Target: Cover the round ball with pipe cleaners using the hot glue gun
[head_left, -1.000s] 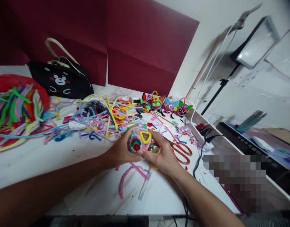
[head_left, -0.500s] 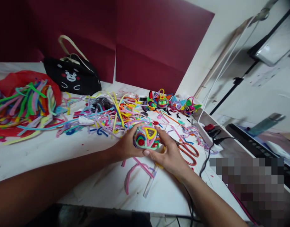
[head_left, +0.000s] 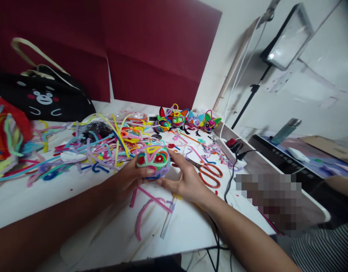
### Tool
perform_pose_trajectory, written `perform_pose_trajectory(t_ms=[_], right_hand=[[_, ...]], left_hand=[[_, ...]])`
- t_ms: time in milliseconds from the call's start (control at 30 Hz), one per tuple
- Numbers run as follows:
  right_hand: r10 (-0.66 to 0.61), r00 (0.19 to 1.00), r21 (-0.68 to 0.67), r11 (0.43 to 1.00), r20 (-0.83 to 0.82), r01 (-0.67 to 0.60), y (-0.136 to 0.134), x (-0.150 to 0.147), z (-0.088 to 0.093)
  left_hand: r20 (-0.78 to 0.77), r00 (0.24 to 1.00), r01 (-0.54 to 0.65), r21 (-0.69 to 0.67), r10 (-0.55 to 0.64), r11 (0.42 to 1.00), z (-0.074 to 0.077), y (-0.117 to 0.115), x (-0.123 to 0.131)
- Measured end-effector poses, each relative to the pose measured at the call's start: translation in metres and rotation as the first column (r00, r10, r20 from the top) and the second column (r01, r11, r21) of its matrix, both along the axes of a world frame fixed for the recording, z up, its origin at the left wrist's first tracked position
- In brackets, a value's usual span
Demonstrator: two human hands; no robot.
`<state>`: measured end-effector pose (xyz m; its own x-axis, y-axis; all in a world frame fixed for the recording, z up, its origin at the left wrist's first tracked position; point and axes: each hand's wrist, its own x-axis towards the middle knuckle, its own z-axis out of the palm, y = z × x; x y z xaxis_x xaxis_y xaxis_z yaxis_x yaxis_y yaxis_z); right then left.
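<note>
A round animal head (head_left: pixel 153 161), covered in coloured pipe cleaners with red eyes, is held just above the white table. My left hand (head_left: pixel 130 175) grips its left side, thumb across the lower front. Around the right side curve the fingers of my right hand (head_left: pixel 186 179), its thumb low by the bottom edge. Orange-handled scissors (head_left: pixel 210 174) lie just right of that hand, their blades partly hidden. On the table below the hands are a curved pink pipe cleaner (head_left: pixel 139 223) and a thin clear stick (head_left: pixel 166 223).
Loose pipe cleaners (head_left: pixel 131 134) are heaped behind my hands. Several similar heads (head_left: pixel 178 119) stand at the back. To the left are a black bag (head_left: pixel 63 100) and a red bundle (head_left: pixel 23 121). A black cable (head_left: pixel 228 185) runs down the right; a person in striped clothing (head_left: pixel 327 245) is beyond.
The head has turned in my hands: its red eyes now sit higher and the yellow triangle no longer faces me. The view has swung right, bringing in the person's striped clothing.
</note>
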<state>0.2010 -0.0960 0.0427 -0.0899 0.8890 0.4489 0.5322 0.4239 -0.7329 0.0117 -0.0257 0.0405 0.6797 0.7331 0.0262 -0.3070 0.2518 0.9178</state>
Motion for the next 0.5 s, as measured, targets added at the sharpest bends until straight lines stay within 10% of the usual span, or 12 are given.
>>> perform_pose_trajectory(t_ms=[500], right_hand=[[-0.015,0.999,0.025,1.000,0.037,0.014,-0.0015,-0.0007,0.0035]], left_hand=[[-0.055,0.997,-0.065,-0.119,0.059,0.991,0.0029,0.0040,-0.0016]])
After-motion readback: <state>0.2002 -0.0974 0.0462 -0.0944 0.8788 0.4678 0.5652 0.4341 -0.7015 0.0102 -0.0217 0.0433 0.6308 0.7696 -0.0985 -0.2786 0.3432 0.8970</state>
